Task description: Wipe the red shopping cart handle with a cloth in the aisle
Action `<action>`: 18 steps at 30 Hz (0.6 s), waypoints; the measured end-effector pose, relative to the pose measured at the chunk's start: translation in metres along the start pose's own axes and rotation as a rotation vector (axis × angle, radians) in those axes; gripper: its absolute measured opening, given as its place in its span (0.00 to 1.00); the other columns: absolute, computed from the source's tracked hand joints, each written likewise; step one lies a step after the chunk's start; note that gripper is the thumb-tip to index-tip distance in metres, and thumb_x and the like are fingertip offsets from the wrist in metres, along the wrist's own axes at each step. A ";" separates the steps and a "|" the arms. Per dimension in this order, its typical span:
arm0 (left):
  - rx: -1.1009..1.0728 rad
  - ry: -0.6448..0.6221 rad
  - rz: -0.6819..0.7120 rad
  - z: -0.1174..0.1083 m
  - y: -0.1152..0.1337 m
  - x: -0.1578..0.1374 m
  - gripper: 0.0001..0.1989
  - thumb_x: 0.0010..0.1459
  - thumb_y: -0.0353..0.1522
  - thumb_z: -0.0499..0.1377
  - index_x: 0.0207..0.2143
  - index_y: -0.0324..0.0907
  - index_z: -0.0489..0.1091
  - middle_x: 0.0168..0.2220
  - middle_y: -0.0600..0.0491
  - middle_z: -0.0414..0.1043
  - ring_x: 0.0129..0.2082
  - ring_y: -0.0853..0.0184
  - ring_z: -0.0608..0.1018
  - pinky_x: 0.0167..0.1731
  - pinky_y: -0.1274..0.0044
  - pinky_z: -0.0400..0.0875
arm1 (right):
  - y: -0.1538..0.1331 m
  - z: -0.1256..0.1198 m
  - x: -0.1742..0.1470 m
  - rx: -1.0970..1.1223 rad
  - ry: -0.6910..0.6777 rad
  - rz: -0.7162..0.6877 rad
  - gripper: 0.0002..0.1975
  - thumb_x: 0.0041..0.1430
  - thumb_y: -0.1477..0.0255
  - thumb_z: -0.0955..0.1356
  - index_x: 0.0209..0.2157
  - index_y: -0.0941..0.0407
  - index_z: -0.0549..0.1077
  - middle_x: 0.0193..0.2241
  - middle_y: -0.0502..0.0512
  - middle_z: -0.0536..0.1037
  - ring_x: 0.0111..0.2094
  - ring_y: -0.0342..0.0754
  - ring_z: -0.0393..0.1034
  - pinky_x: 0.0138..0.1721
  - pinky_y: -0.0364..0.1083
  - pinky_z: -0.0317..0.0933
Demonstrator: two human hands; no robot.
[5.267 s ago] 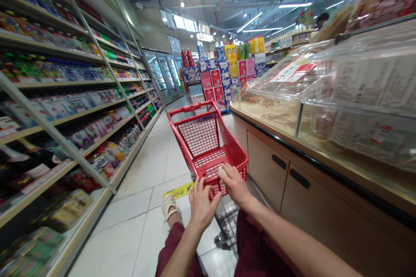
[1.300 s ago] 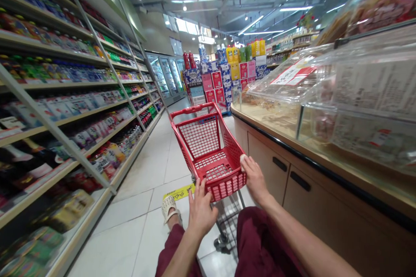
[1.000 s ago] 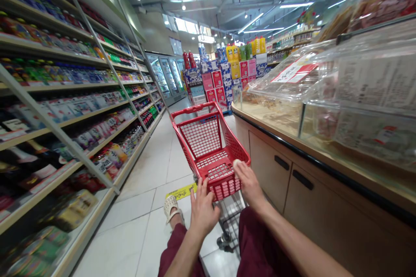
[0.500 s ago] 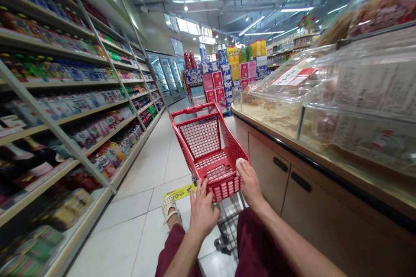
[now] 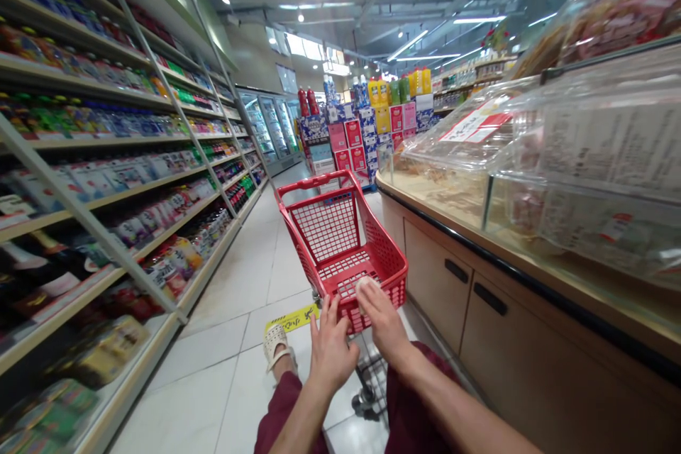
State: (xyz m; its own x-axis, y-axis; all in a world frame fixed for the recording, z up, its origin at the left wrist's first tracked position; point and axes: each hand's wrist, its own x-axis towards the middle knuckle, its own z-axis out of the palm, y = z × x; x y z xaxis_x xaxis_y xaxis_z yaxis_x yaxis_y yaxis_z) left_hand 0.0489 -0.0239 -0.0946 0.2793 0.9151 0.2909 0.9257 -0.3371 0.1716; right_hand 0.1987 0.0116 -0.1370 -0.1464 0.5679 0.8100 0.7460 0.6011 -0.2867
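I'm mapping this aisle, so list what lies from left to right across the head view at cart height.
Stocked shelves → tiled floor → left hand → red shopping cart → right hand → wooden counter cabinets → clear food display cases.

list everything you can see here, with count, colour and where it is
shopping cart: one, red, in the aisle just ahead of the person
white pad: one, pressed on the cart's near rim under the right hand
shelves: one long run, packed with mixed-colour goods, left side
counter: one, beige with dark handles, right side
clear covers: several, over food on the counter
stacked boxes: many, red, blue, yellow, at the aisle's far end
floor sticker: one, yellow, by the foot
left hand: on the cart's near edge
right hand: on the pad
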 end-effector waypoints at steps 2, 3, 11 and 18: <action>0.008 0.001 0.020 0.000 0.000 0.000 0.13 0.41 0.26 0.52 0.32 0.44 0.67 0.60 0.51 0.46 0.61 0.59 0.45 0.56 0.57 0.41 | -0.006 0.003 0.001 0.017 -0.031 -0.047 0.27 0.54 0.83 0.57 0.56 0.53 0.56 0.54 0.55 0.62 0.58 0.47 0.48 0.53 0.53 0.54; 0.011 0.005 0.026 0.000 0.000 0.000 0.13 0.40 0.26 0.52 0.32 0.44 0.67 0.60 0.51 0.46 0.61 0.59 0.44 0.56 0.57 0.41 | -0.003 0.002 0.002 0.001 -0.027 -0.022 0.27 0.55 0.82 0.57 0.56 0.53 0.56 0.54 0.56 0.62 0.57 0.48 0.49 0.53 0.53 0.54; -0.002 0.024 0.028 0.004 0.007 -0.001 0.15 0.40 0.26 0.52 0.34 0.43 0.67 0.60 0.51 0.46 0.61 0.58 0.44 0.55 0.57 0.42 | 0.008 -0.008 0.003 -0.036 -0.001 0.058 0.26 0.54 0.84 0.56 0.55 0.56 0.59 0.54 0.58 0.62 0.58 0.48 0.48 0.54 0.54 0.52; 0.024 0.022 0.079 -0.016 -0.014 0.025 0.27 0.46 0.28 0.51 0.51 0.40 0.57 0.54 0.46 0.60 0.56 0.61 0.58 0.55 0.62 0.49 | 0.021 -0.006 0.005 -0.014 -0.013 0.229 0.27 0.53 0.82 0.57 0.54 0.54 0.60 0.54 0.56 0.62 0.56 0.49 0.52 0.54 0.53 0.53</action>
State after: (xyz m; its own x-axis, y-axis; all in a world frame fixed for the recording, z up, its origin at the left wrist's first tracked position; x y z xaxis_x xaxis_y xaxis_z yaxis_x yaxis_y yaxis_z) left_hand 0.0390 0.0004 -0.0741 0.3461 0.8809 0.3229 0.9071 -0.4021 0.1247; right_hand 0.2175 0.0237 -0.1356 0.0202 0.6959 0.7179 0.7693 0.4478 -0.4557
